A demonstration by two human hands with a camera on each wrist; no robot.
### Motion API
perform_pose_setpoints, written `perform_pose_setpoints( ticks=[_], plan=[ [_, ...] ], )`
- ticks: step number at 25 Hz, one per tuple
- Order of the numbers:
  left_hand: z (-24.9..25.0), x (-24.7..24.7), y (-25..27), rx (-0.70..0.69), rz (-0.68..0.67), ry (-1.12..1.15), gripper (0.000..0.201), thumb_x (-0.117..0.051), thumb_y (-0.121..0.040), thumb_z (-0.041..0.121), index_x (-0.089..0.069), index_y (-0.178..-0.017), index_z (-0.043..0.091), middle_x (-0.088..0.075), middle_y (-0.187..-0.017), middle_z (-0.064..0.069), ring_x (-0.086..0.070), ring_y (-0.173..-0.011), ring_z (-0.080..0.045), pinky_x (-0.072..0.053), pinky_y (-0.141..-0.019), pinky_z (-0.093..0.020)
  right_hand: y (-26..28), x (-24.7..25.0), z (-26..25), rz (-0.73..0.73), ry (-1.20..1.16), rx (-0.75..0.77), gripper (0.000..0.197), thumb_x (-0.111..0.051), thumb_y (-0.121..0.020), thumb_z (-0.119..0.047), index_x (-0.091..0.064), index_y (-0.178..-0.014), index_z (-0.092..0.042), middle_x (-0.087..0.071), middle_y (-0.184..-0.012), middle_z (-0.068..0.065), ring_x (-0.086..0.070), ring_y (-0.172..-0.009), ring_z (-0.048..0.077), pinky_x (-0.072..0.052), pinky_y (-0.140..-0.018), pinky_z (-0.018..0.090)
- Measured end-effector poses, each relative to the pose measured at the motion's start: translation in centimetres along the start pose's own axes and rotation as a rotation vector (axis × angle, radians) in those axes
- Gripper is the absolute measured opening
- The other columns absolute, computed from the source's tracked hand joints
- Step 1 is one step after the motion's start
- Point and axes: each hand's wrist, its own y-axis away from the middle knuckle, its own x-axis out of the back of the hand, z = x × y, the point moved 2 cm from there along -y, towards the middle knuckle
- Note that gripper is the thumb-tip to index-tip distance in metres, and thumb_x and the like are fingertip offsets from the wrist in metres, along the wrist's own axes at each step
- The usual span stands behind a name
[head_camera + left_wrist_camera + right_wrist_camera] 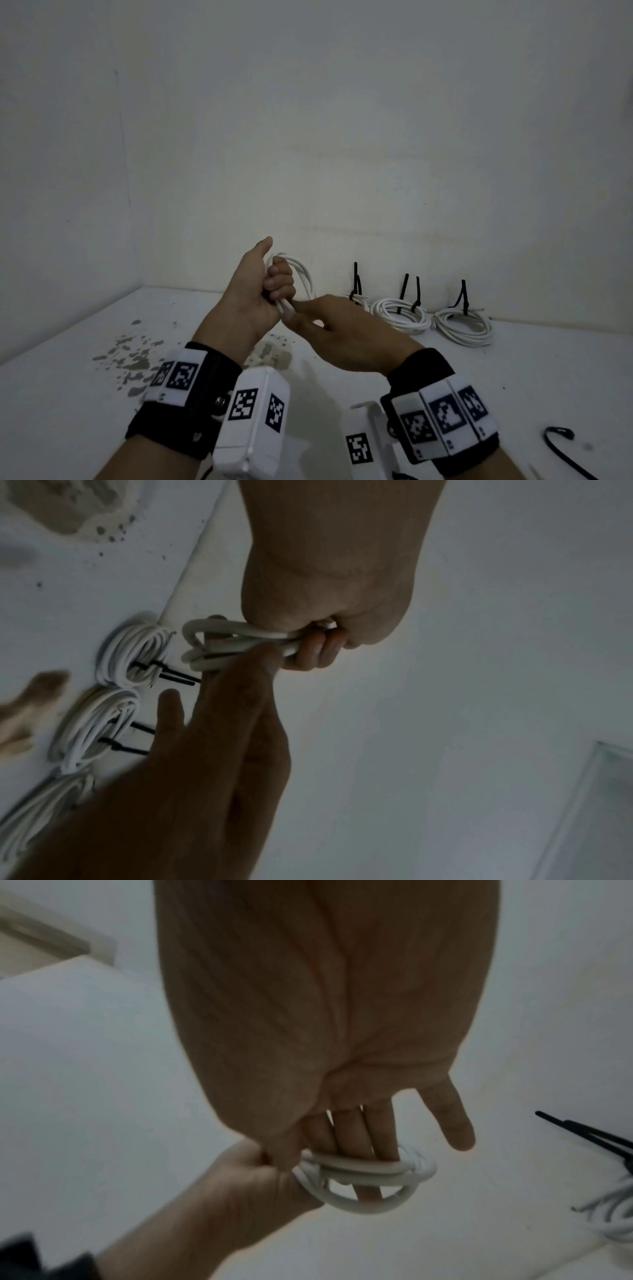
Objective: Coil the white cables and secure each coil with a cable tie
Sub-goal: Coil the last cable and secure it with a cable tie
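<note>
Fingers [279, 284] of the left hand [255, 294] are curled tight round a white cable coil [301, 274], held above the tabletop [68, 394]; the right hand [329, 329] reaches in with straight fingers, some poked through the loops. Best keep the bundle pinched while fetching the loose black tie [561, 445]. Thick, glossy, springy strands form a small oval.

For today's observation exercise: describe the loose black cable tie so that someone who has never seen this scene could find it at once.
Start at the white table and the row of tied white coils along the wall. Come toward the near right edge, past the right hand. The loose cable tie lies flat there, alone, hooked at one end; the other ties stand upright, cinched round coils.
</note>
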Motion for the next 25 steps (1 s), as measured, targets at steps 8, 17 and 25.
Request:
perform_pose_setpoints(
  ticks=[8, 17, 25],
  plan=[
    [0.0, -0.1, 0.2, -0.126, -0.001, -0.326, 0.036, -0.044, -0.099, 0.043, -0.055, -0.082, 0.013, -0.067, -0.075, -0.006, -0.066, -0.077, -0.022, -0.049, -0.079, -0.035, -1.5, -1.9, 1.0, 0.351, 0.032, 0.001, 0.032, -0.035, -0.105, -0.032, -0.054, -0.085, -0.015, -0.063, -0.074, 0.002, -0.057, -0.065, 0.02, -0.047, -0.061, 0.041],
    [-4.1, -1.8, 0.7, -0.175, -0.247, -0.501, 0.062, -0.035, -0.099, 0.052, -0.065, -0.116, 0.002, -0.072, -0.117, -0.007, -0.065, -0.115, -0.019, -0.047, -0.102, -0.034, -1.6, -2.1, 2.1, 0.727, -0.005, -0.015, 0.035, -0.033, -0.101, -0.026, -0.064, -0.099, -0.01, -0.067, -0.084, 0.006, -0.055, -0.072, 0.017, -0.031, -0.058, 0.014],
    [-1.3, -0.7, 0.2, -0.178, -0.189, -0.049, 0.044, -0.038, -0.103, 0.037, -0.051, -0.066, 0.017, -0.073, -0.087, -0.008, -0.069, -0.096, -0.018, -0.046, -0.099, -0.04, -1.3, -3.4, 0.5, 0.501, -0.018, 0.145, 0.027, -0.041, -0.101, -0.011, -0.054, -0.124, -0.017, -0.056, -0.095, 0.0, -0.05, -0.085, 0.014, -0.043, -0.072, 0.024]
  ],
)
